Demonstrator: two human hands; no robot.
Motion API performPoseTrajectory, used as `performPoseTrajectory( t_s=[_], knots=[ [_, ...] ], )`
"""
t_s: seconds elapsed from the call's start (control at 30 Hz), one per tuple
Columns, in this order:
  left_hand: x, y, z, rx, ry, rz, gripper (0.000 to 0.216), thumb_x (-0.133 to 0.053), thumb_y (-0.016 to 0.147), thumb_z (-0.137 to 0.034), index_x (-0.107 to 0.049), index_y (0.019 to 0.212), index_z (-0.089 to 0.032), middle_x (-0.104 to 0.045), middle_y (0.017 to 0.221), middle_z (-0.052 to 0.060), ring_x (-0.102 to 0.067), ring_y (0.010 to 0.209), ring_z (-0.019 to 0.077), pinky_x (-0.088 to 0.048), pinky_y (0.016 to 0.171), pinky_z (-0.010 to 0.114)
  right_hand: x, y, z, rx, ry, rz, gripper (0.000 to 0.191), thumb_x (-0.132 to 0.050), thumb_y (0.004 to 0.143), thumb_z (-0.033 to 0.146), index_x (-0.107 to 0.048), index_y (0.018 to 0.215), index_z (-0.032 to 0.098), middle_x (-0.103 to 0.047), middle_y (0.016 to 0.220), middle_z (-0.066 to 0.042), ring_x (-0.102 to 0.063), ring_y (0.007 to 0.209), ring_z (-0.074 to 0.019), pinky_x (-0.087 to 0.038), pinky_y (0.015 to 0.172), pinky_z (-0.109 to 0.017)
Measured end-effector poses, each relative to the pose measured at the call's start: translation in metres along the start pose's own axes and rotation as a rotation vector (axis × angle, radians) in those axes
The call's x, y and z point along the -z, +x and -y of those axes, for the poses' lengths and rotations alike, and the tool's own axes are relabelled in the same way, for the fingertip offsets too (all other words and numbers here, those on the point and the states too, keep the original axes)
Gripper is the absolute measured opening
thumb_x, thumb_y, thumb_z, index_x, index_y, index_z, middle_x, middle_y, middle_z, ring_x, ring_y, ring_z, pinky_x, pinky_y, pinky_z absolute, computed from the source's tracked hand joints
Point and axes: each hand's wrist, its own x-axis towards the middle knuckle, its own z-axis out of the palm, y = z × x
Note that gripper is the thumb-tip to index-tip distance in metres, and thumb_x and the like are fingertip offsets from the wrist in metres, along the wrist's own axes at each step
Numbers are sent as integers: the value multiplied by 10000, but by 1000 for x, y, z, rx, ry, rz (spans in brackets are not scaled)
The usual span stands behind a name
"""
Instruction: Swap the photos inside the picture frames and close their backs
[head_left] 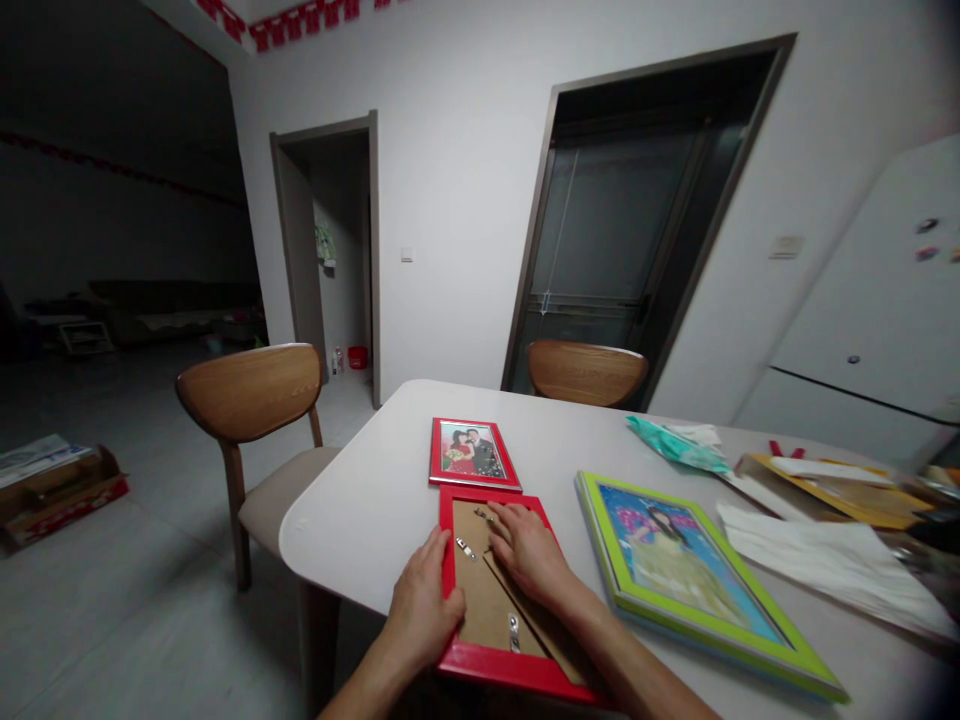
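Note:
A red picture frame (502, 662) lies face down at the table's near edge, its brown backing board (476, 595) showing. My left hand (424, 605) grips the frame's left side, with the thumb on the rim. Over the upper right of the back rests my right hand (529, 550), fingers stretched out and fingertips by the top metal clip (481, 514). Two more metal clips show, one at the left (465, 547) and one at the bottom (514, 632). The board's hinged stand (536, 610) runs slantwise beneath my right forearm, which partly covers it.
Beyond it lies a second red frame (512, 470) with a couple's photo. A green frame (611, 560) lies to the right. Farther right are a teal and white wrapper (679, 445), a yellow envelope (825, 480) and white paper (817, 560). Wooden chairs (251, 390) stand around the table (352, 510).

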Motion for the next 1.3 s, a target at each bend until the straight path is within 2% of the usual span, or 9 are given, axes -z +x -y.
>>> performPoseTrajectory(
  t_s=[0.1,0.23,0.43,0.6,0.73,0.87,1.03,1.17,1.3],
  knots=[
    [0,-1,0,-6,-25,-5,616,-445,623,-149,-348,1230,-123,-377,1288,63,-344,1166,193,-244,993,278,21,-31,-3,151,186,175,334,-470,685,211,-573,1002,226,-486,1119,-54,-443,1017,-163,-310,887,-271],
    [1,-2,-1,-7,-51,-12,616,-452,612,-133,-364,1221,-149,-380,1287,50,-348,1161,201,-246,992,289,36,-59,-1,162,271,332,252,-518,614,158,-641,811,254,-459,1169,-34,-397,1087,-190,-288,921,-321],
    [0,-2,0,-9,-23,-20,600,-449,616,-134,-375,1212,-121,-391,1278,69,-345,1166,194,-242,995,279,19,-57,5,157,295,229,130,-530,661,224,-647,716,240,-489,1117,-36,-419,1059,-171,-292,914,-302],
    [0,-2,0,-10,-14,-12,602,-449,625,-148,-362,1219,-95,-379,1284,88,-338,1172,186,-240,997,273,12,-53,0,61,192,108,348,-528,667,315,-568,995,206,-494,1109,-85,-440,1018,-199,-320,877,-308],
    [0,-2,0,-10,-32,-17,599,-451,633,-147,-356,1223,-113,-371,1291,76,-328,1179,181,-230,1002,278,10,-49,1,36,140,66,330,-480,662,220,-565,980,195,-560,960,-71,-484,913,-192,-350,816,-292],
    [1,-1,0,8,-41,-7,590,-460,647,-170,-353,1222,-92,-366,1291,103,-327,1178,191,-233,998,292,12,-44,3,-19,166,34,420,-462,592,133,-546,1001,177,-570,966,-67,-484,927,-185,-343,834,-277],
    [3,3,-9,26,-229,-66,395,-521,641,-234,-538,1025,-146,-424,1244,91,-353,1155,219,-249,977,315,23,-38,12,-12,172,-22,408,-468,577,140,-557,974,171,-573,966,-68,-475,939,-194,-337,852,-294],
    [12,11,-17,129,-598,-136,202,-507,658,-320,-556,770,-160,-619,903,59,-562,864,203,-431,758,296,31,-32,31,61,232,-94,335,-476,631,184,-551,957,187,-570,972,-61,-485,924,-190,-357,838,-302],
    [42,19,-3,217,-681,-136,261,-459,672,-419,-495,726,-166,-598,600,-15,-574,559,152,-444,524,247,37,-26,27,72,304,-131,326,-452,718,321,-524,1007,190,-556,1035,-69,-493,952,-187,-372,841,-312]
  ],
)
